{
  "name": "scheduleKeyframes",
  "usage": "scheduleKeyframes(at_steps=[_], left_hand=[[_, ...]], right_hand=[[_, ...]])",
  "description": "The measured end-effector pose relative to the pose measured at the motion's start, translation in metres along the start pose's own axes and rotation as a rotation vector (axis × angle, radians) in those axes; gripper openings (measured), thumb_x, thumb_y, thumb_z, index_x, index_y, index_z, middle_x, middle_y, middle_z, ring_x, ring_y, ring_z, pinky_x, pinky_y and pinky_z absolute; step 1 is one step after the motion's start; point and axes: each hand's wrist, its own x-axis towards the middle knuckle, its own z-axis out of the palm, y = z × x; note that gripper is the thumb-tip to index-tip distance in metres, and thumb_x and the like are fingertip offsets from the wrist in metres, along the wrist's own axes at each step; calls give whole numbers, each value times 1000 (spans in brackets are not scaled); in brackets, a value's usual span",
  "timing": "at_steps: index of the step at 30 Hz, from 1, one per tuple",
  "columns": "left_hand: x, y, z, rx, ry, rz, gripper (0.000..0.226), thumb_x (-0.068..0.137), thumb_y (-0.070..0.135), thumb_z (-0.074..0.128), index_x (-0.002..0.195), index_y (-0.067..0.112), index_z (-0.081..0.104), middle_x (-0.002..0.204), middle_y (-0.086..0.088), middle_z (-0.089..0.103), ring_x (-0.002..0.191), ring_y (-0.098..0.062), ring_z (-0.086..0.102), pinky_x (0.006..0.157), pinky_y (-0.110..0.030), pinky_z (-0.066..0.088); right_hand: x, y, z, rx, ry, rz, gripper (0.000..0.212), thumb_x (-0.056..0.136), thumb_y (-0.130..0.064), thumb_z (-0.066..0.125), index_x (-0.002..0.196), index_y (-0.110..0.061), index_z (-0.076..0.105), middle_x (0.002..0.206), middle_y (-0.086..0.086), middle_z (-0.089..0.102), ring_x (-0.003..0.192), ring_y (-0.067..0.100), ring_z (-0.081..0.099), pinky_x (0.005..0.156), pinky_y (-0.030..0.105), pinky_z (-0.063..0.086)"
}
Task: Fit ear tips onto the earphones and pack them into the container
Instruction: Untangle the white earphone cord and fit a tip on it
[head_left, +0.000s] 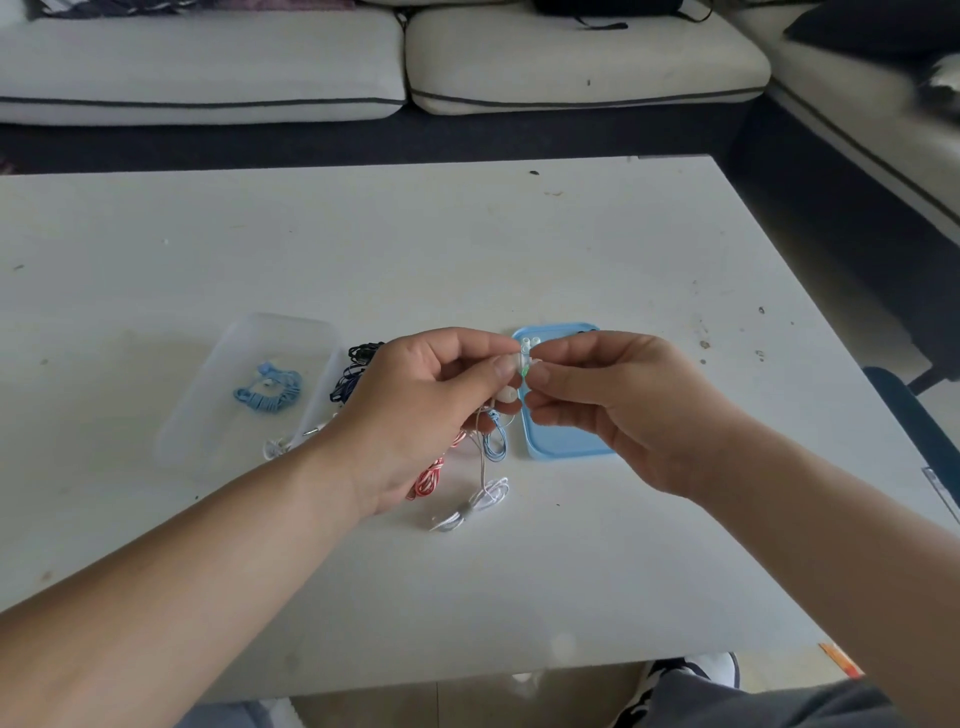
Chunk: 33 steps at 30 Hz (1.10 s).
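just left of the blue lid (561, 441) and raised off the table (519, 249), the left hand (415, 410) has its fingers curled and pinches the bud end of the white earphone (506, 396). the right hand (613, 405), over the lid's left edge, pinches what looks like a pale ear tip (522, 358) against it. the likely slip: the tip is tiny and soft, so an off-axis push could fold it or pop it free to bounce off the table. the hanging cable could also snag the coils below. count: one lid, one clear container (208, 415) well left of it, a few spare tips (529, 342) on the lid with the rest hidden. about six earphones show: the held one, light-blue (267, 389) in the container, dark (353, 371), red-and-white (428, 478), blue (493, 444), and a white end (275, 446).
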Motion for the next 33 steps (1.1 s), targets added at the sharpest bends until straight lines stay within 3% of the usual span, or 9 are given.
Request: scheduleKeyframes(at_steps=[5,20,25,33], left_hand=[[-2,2,-1,21,3,9,13,95,11,71,105,15,78,88,-9,79,80,-15,74,75,-28,60],[-4,3,3,110,43,75,10,95,15,72,100,19,79,85,-2,79,70,-5,70,65,-20,54],[-3,2,3,114,67,69,9,96,16,72,101,19,79,87,-2,80,74,-5,71,66,-20,54],[-3,-3,3,133,95,87,8,96,18,72,100,21,78,86,-3,79,74,-6,72,67,-20,54]], right_hand=[[3,2,-1,61,-5,30,33,85,5,74,115,15,67,106,30,72,85,28,75,72,27,60],[-2,1,1,96,-52,21,31,84,8,70,113,18,67,104,29,73,89,31,77,74,28,61],[-2,5,4,106,-45,-12,28,87,9,68,113,19,66,112,37,69,105,46,71,89,39,62],[-4,12,14,118,27,-44,11,85,8,70,96,9,74,98,29,75,91,38,76,86,36,62]])
